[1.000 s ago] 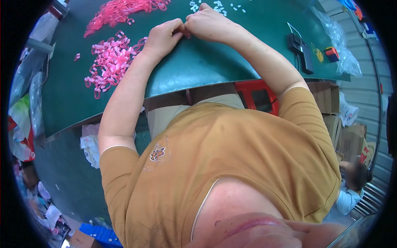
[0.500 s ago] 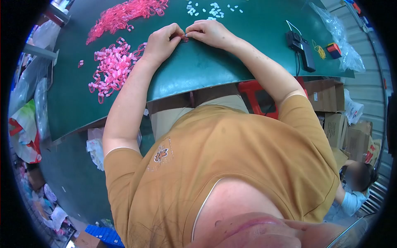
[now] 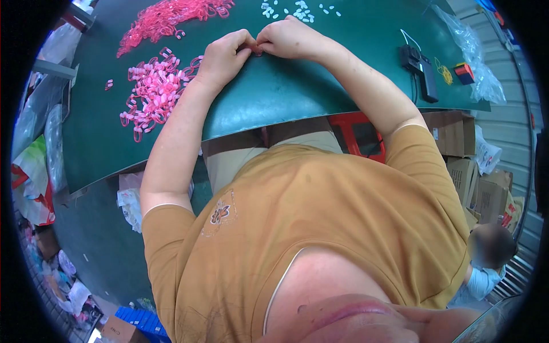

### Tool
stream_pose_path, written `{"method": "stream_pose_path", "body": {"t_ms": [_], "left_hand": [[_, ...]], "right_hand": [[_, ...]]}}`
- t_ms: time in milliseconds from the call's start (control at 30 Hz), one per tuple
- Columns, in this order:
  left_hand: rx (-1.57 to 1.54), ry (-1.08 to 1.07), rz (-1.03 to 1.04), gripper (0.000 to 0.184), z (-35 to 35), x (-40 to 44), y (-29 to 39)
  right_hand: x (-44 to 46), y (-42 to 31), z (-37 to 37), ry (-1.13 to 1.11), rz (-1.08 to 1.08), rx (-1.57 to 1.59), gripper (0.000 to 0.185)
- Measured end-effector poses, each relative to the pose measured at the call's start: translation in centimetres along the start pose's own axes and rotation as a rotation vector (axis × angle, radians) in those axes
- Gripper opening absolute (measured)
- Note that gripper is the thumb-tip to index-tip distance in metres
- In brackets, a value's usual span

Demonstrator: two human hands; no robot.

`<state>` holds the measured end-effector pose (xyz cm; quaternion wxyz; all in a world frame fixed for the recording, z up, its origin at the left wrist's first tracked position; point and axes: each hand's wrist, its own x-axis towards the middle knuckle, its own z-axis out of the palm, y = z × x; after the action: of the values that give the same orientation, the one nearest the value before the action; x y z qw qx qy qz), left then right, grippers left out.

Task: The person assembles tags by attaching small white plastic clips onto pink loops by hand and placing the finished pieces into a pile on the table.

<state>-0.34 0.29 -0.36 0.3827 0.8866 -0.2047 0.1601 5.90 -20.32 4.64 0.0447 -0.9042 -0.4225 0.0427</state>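
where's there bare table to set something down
Bare green table shows between right forearm and black device, and from left hand and right hand to the near edge. Crowded: pink loops beside left forearm, white pieces beyond the right hand.

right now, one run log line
left hand: pinching small piece | right hand: fingertips at same piece | pink clips: heaped at left | white bits: beyond right hand

Band heaps (image 3: 155,90) lie left of loose pieces (image 3: 301,12) (all on the table (image 3: 286,94)).

This person wears a mustard shirt (image 3: 320,211) with short sleeves, thin white edging (image 3: 278,286), flower motif (image 3: 220,214) at nine o'clock, and beige trousers (image 3: 229,164).
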Motion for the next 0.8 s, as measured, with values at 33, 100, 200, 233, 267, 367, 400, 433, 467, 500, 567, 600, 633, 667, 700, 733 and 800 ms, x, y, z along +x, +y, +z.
{"method": "stream_pose_path", "body": {"t_ms": [33, 100, 200, 233, 267, 367, 400, 433, 467, 500, 567, 600, 633, 667, 700, 733, 800], "left_hand": [[0.000, -0.005, -0.001, 0.007, 0.1, -0.1, -0.1], [0.011, 0.008, 0.019, 0.007, 0.2, 0.0, -0.3], [-0.015, 0.017, 0.023, 0.007, 0.2, 0.0, 0.0], [-0.006, 0.015, 0.024, 0.007, 0.2, 0.0, 0.1], [-0.008, 0.015, 0.022, 0.007, 0.2, 0.1, 0.1], [-0.015, 0.025, 0.087, 0.006, 0.4, -0.1, -0.1], [0.017, 0.025, 0.085, 0.006, 0.4, 0.0, -0.1], [0.050, 0.026, 0.086, 0.006, 0.4, 0.1, -0.1], [0.049, 0.024, 0.088, 0.006, 0.4, 0.2, -0.1], [0.052, 0.024, 0.093, 0.006, 0.4, 0.2, -0.1], [0.055, 0.025, 0.098, 0.006, 0.3, 0.2, -0.1], [0.047, 0.021, 0.105, 0.006, 0.2, 0.2, 0.0], [0.038, 0.016, 0.112, 0.006, 0.2, 0.1, 0.1], [0.036, 0.015, 0.111, 0.006, 0.2, 0.0, 0.0], [0.038, 0.012, 0.088, 0.007, 0.2, -0.1, 0.0], [0.040, 0.011, 0.072, 0.008, 0.3, 0.1, 0.0], [0.047, -0.001, 0.065, 0.009, 0.2, 0.1, 0.3]], "right_hand": [[0.0, 0.2, 0.2, -0.001, 0.002, 0.005, 0.022], [-0.1, 0.5, 0.2, -0.001, 0.009, 0.167, 0.023], [-0.5, 1.4, 0.9, 0.023, 0.038, 0.298, 0.026], [-0.8, 2.0, 1.2, 0.030, 0.064, 0.432, 0.027], [-0.9, 2.7, 1.5, 0.066, 0.083, 0.469, 0.030], [-1.4, 2.8, 2.2, 0.128, 0.137, 0.498, 0.030], [-1.3, 2.6, 2.3, 0.147, 0.112, 0.420, 0.028], [-1.1, 2.5, 2.4, 0.147, 0.114, 0.422, 0.028], [-0.9, 2.3, 2.4, 0.132, 0.100, 0.382, 0.027], [-0.9, 2.0, 2.1, 0.116, 0.086, 0.343, 0.027], [-0.9, 1.5, 1.2, 0.094, 0.069, 0.298, 0.026], [-0.9, 1.3, 1.0, 0.070, 0.050, 0.253, 0.026], [-0.8, 1.0, 1.1, 0.068, 0.049, 0.254, 0.026], [-0.8, 0.8, 1.3, 0.102, 0.013, 0.171, 0.025], [-0.8, 0.6, 1.5, 0.136, -0.021, 0.085, 0.025], [-0.9, 0.6, 1.7, 0.134, -0.027, 0.052, 0.025], [-1.1, 0.2, 1.6, 0.127, -0.046, -0.022, 0.026]]}}
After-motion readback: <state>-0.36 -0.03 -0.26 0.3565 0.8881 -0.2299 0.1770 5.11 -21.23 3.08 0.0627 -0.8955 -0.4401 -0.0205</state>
